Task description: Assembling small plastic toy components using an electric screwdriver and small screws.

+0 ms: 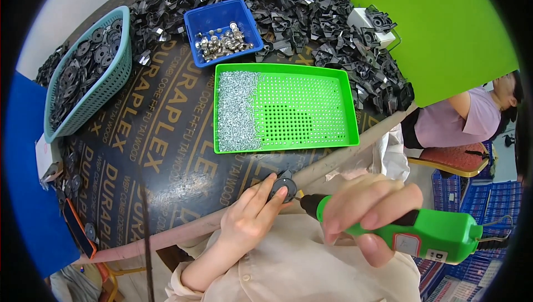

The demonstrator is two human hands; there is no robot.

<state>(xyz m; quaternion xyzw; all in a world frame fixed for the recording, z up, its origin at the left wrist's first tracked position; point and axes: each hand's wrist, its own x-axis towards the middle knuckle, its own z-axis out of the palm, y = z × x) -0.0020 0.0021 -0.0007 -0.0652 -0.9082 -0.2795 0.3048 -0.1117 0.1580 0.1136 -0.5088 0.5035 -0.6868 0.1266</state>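
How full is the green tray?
The green tray is partly full: loose screws cover its left end, others seem set in rows, but dark holes look empty.

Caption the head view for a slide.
Left hand holds a black disc; right hand grips a green screwdriver, with the screw tray ahead.

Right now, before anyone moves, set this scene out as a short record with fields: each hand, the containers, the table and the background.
Left hand: holds a black round part
Right hand: grips a green power screwdriver, tip close to the part; contact unclear
Green tray: loose screws at its left end
Blue bin: small silvery pieces
Teal basket: black discs
Table: heaped black parts at the far side
Background: person in lilac top, right
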